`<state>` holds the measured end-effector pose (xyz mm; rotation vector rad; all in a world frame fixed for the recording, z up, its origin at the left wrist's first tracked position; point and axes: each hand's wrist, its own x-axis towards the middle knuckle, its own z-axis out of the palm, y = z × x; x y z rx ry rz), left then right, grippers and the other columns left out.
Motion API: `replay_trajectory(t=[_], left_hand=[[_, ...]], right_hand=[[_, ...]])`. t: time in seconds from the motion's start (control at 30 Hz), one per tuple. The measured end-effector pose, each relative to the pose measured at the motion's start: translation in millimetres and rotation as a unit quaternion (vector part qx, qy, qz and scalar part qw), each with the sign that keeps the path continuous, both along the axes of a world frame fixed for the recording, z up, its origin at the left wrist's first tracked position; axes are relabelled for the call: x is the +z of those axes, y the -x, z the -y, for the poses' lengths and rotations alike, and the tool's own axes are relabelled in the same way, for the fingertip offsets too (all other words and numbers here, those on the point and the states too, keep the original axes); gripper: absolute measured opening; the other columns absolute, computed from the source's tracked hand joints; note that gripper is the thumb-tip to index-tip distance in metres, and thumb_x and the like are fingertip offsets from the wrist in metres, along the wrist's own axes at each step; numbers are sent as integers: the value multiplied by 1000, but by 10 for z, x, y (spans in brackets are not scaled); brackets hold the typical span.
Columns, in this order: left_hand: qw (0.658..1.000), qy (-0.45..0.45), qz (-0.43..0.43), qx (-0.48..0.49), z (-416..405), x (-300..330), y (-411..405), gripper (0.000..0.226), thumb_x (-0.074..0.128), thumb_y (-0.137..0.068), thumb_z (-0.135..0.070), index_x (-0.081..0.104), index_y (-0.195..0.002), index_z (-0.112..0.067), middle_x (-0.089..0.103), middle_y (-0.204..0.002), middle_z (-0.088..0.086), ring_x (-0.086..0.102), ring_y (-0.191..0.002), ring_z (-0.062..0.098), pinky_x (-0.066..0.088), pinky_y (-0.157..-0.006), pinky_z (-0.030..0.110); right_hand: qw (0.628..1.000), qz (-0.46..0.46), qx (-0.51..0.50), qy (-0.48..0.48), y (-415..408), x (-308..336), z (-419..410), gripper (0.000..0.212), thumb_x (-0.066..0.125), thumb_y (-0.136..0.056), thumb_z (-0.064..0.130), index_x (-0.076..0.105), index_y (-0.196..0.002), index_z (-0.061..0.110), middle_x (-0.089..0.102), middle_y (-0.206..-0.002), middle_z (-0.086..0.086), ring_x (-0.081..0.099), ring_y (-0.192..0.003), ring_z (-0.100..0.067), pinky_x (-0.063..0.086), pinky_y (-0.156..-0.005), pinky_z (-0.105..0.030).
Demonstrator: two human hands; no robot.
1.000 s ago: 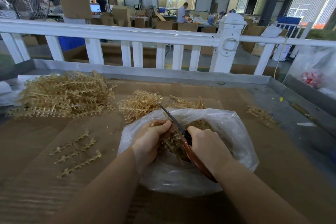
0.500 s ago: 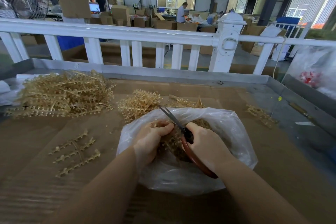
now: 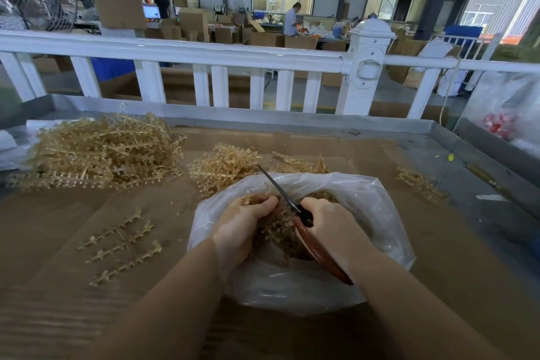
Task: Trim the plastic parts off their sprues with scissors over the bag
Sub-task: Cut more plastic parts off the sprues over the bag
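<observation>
A clear plastic bag lies open on the cardboard-covered table, with tan trimmed parts inside. Over its mouth, my left hand grips a tan sprue bunch that hangs into the bag. My right hand grips the scissors by their red-brown handles. The dark blades point up and to the left, past my left thumb, and look closed. Where the blades meet the sprue is hidden behind my fingers.
A big heap of tan sprues lies at the far left. A smaller heap sits just behind the bag. One flat sprue lies left of my arm and a few bits at the right. A white railing borders the table's far side.
The scissor blades were slightly apart half a second ago and are together now. Both hands stay over the bag, almost where they were.
</observation>
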<state>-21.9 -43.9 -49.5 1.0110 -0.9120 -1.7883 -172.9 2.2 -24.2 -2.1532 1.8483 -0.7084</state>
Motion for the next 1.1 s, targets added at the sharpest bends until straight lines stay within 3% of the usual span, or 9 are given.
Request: replay_trajectory(t=[0.13, 0.33, 0.43, 0.57, 0.63, 0.77, 0.87, 0.97, 1.1], left_hand=[[999, -9, -35, 28, -5, -22, -13, 35, 74, -69, -19, 64, -99, -4, 73, -82, 14, 72, -77, 25, 56, -66, 35], [994, -1, -96, 56, 19, -63, 4, 4, 73, -63, -14, 74, -65, -11, 72, -72, 8, 72, -70, 15, 55, -57, 22], [995, 11, -77, 55, 0, -49, 16, 4, 73, -62, -16, 74, -62, -12, 72, -71, 8, 71, -68, 14, 55, -56, 21], [998, 33, -47, 40, -33, -16, 17, 15, 73, -61, -19, 72, -72, -9, 72, -72, 9, 71, -67, 16, 54, -56, 22], [997, 38, -51, 39, -36, -17, 10, 19, 72, -62, -19, 69, -77, -8, 72, -73, 9, 71, -68, 16, 55, -57, 23], [998, 55, -4, 32, -31, -43, 16, 10, 74, -67, -23, 73, -71, -15, 73, -83, 13, 71, -82, 24, 56, -75, 35], [998, 67, 5, 18, -46, -38, 10, 14, 75, -65, -29, 74, -71, -15, 73, -84, 13, 70, -85, 27, 54, -80, 38], [998, 64, -25, -9, -72, -14, -23, 40, 80, -66, -30, 70, -97, -7, 73, -94, 17, 69, -92, 32, 55, -78, 39], [995, 96, -19, -32, -80, -21, -54, 62, 84, -56, -9, 61, -114, -12, 72, -95, 10, 68, -98, 30, 56, -79, 37]], right_hand=[[997, 43, -32, 46, 75, -2, -13, 18, 56, -93, 30, 62, -103, 16, 62, -89, 6, 57, -81, -8, 39, -65, -8], [994, 76, -43, 68, 156, -55, -35, 18, 58, -93, 24, 62, -109, 16, 64, -95, 5, 56, -86, -5, 39, -70, -7], [988, 116, -60, 87, 133, -54, -40, 13, 60, -92, 25, 62, -103, 18, 64, -87, 9, 58, -80, -5, 42, -67, -9], [979, 179, -49, 78, 63, 7, -15, 8, 62, -90, 26, 62, -94, 19, 65, -80, 8, 61, -75, -4, 48, -68, -13], [977, 206, -25, 51, 41, 43, -9, 7, 64, -89, 22, 64, -94, 17, 67, -81, 5, 64, -76, -9, 54, -73, -25], [974, 223, -11, 32, 30, 92, -11, 19, 70, -82, 9, 61, -85, 26, 69, -78, -1, 67, -68, -15, 58, -70, -36], [967, 251, -25, 43, 34, 73, 6, 29, 69, -80, 4, 58, -80, 31, 67, -73, 1, 67, -67, -15, 58, -70, -35], [956, 276, -62, 74, 49, 39, 35, 30, 66, -82, 4, 57, -81, 33, 62, -66, 7, 64, -68, -13, 55, -67, -30], [931, 331, -102, 116, 147, 46, 71, 30, 62, -83, -1, 59, -87, 29, 60, -68, 6, 58, -62, -13, 42, -58, -23]])
